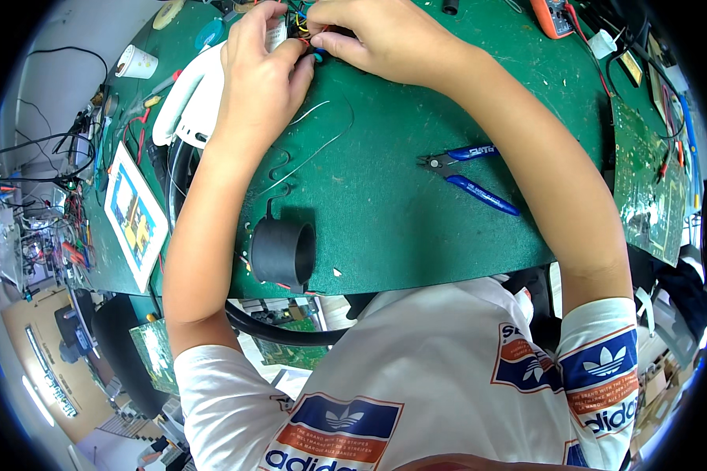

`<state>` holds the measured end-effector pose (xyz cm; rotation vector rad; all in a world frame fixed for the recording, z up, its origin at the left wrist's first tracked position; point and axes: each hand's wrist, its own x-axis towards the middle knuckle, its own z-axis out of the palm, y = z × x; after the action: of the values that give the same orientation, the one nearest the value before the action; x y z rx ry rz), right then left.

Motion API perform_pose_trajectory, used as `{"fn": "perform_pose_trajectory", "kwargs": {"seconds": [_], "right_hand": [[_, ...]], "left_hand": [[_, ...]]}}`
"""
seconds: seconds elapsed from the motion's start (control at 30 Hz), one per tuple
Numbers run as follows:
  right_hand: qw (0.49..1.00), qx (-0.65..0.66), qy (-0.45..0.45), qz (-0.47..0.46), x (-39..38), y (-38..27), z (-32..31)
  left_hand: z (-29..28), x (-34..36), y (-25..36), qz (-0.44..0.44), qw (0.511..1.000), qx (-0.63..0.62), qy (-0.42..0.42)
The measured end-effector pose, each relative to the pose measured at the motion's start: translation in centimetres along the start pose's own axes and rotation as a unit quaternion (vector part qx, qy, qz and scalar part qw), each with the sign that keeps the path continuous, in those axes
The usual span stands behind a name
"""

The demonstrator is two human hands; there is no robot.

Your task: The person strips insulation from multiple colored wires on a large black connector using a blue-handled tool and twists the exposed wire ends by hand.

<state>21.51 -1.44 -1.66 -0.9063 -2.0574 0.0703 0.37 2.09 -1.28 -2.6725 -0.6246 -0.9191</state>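
A bundle of thin coloured wires (pixel 298 25), with a small white-labelled part beside it, lies at the far edge of the view between my hands. My left hand (pixel 263 63) is closed, its fingers and thumb bent around the near side of the bundle. From the right, my right hand (pixel 373 38) pinches at the same wires; its fingertips are partly hidden. Under my left wrist sits a white plastic housing (pixel 195 102) with a curved handle. Blue-handled side cutters (pixel 467 174) rest with their jaws apart, beside my right forearm.
A black cylindrical piece (pixel 283 253) stands near the green table's front edge, by loose thin wires. A framed picture card (pixel 136 218) and a paper cup (pixel 137 62) are at left. An orange multimeter (pixel 552 17) and a green circuit board (pixel 646 184) are at right.
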Motion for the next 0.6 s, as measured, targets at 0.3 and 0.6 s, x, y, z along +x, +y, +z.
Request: {"fn": "perform_pose_trajectory", "kwargs": {"seconds": [0.3, 0.6], "right_hand": [[1.0, 0.016, 0.001, 0.0, 0.1, 0.0, -0.2], [0.995, 0.095, 0.013, 0.007, 0.2, 0.1, -0.5]], "left_hand": [[0.9, -0.2, 0.1, -0.046, 0.996, -0.072, 0.028], [0.7, -0.2, 0.9, -0.062, 0.987, -0.142, 0.05]]}}
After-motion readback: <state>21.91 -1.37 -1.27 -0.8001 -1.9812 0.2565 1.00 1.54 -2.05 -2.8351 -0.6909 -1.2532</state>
